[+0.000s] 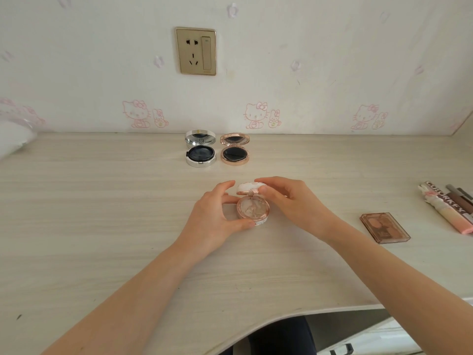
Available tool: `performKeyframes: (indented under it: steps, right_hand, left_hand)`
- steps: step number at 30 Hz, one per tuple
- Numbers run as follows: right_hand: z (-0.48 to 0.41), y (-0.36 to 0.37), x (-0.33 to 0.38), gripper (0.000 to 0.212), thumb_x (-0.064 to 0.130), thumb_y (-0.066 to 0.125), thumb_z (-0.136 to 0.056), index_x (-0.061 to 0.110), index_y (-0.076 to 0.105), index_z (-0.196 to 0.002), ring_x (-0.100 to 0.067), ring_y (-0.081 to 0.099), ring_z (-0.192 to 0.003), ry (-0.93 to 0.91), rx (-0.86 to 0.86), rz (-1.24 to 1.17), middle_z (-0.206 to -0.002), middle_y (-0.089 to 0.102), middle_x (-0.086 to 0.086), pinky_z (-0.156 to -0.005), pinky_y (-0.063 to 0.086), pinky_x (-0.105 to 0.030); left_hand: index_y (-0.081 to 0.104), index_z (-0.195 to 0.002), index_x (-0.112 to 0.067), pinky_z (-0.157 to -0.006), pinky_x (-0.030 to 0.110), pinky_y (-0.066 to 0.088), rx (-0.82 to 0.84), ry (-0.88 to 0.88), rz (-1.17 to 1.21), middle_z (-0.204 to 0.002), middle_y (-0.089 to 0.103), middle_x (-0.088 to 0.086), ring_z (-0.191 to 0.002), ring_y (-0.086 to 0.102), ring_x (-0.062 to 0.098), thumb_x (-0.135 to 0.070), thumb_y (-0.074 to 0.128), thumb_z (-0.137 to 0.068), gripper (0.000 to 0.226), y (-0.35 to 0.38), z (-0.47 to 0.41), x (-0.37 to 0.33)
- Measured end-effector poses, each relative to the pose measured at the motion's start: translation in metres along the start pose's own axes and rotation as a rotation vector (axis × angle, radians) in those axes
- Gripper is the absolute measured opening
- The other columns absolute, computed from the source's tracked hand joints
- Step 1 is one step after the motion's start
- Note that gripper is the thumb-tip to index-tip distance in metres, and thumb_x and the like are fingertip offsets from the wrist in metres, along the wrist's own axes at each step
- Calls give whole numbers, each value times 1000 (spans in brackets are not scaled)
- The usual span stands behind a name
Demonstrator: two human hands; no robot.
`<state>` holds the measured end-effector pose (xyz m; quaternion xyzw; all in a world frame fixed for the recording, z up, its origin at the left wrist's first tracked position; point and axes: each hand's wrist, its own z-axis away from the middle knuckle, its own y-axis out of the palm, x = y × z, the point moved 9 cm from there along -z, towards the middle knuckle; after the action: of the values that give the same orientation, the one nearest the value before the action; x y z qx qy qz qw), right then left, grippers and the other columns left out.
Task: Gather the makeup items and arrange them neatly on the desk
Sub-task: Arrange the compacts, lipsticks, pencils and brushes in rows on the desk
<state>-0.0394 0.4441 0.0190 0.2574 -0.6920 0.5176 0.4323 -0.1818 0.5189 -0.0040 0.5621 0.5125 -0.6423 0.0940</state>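
A small round white and rose-gold compact (pixel 253 208) sits at the middle of the pale wooden desk (pixel 102 213), its lid raised. My left hand (pixel 217 216) grips its base from the left and front. My right hand (pixel 286 201) holds the lid's edge from the right. By the wall stand two opened cushion compacts side by side: a silver one (pixel 200 151) and a rose-gold one (pixel 234 149). At the right lie a brown eyeshadow palette (pixel 384 227) and a pink and cream boxed tube (pixel 446 208) beside several slim brown sticks (pixel 460 194).
A gold wall socket (pixel 195 51) is above the desk on cartoon-cat wallpaper. Something white and clear (pixel 14 142) rests at the far left edge. The desk's front edge curves inward near me, with a drawer handle (pixel 341 349) below at the right.
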Motion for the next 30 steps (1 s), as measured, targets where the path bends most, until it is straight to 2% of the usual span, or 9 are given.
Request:
performKeyframes:
  steps: [2,4,8,12,16,19,24,27,30]
  right_hand:
    - [-1,0,3,29,29,54,-96,17,65,-119,0,63,-104,5,21,-28,-111,70,9,-94,48,-21]
    - [-1,0,6,28,25,54,-96,14,66,-119,1,64,-101,5,37,-61,-111,70,8,-89,48,-14]
    - [-1,0,4,26,24,54,-96,17,65,-118,8,63,-98,22,58,-73,-109,69,13,-82,44,-5]
    - [-3,-1,2,29,28,55,-95,17,65,-120,5,63,-101,48,48,-64,-111,70,10,-88,46,-10]
    - [2,-2,-3,35,33,56,-94,21,60,-126,-1,62,-106,84,19,-66,-114,68,10,-98,46,-24]
    - [12,-9,-12,43,35,57,-93,23,50,-134,-3,57,-109,133,-90,-8,-111,65,14,-91,42,-18]
    - [32,-16,-21,43,33,59,-91,22,53,-132,-7,56,-112,141,-204,138,-114,65,13,-95,40,-22]
    - [41,-10,-17,42,35,58,-92,20,55,-131,-6,49,-119,93,-194,290,-125,60,10,-94,31,-14]
    - [43,2,-7,39,40,58,-91,25,57,-127,-10,47,-121,-16,-161,380,-124,59,13,-94,31,-14]
  left_hand:
    - [41,-138,-31,-95,18,30,1,-3,-3,-99,62,-28,-121,47,3,-37,89,-60,92,0,0,0]
    - [41,-137,-31,-95,19,30,3,-1,-3,-99,62,-28,-120,48,3,-37,89,-60,92,0,0,0]
    - [41,-137,-31,-96,19,31,-2,0,4,-104,65,-23,-121,48,3,-36,89,-59,91,0,0,1]
    - [43,-135,-32,-97,19,33,-13,-3,15,-112,68,-15,-122,49,3,-37,89,-58,90,-1,1,2]
    - [44,-134,-33,-96,18,31,-10,-7,18,-118,66,-14,-123,47,1,-40,89,-58,89,-1,2,1]
    - [45,-134,-33,-96,18,32,2,-15,31,-118,66,-15,-123,48,0,-42,89,-56,91,-2,2,1]
    - [47,-132,-31,-92,15,34,-5,-21,15,-90,60,-31,-118,51,-2,-37,90,-59,85,-4,5,-3]
    - [55,-121,-27,-82,3,35,-36,-36,9,-93,64,-25,-104,56,-8,-35,90,-58,73,-5,6,-3]
    - [65,-104,-20,-75,-3,37,-65,-31,18,-101,70,-15,-91,58,-17,-33,91,-57,56,-3,8,-7]
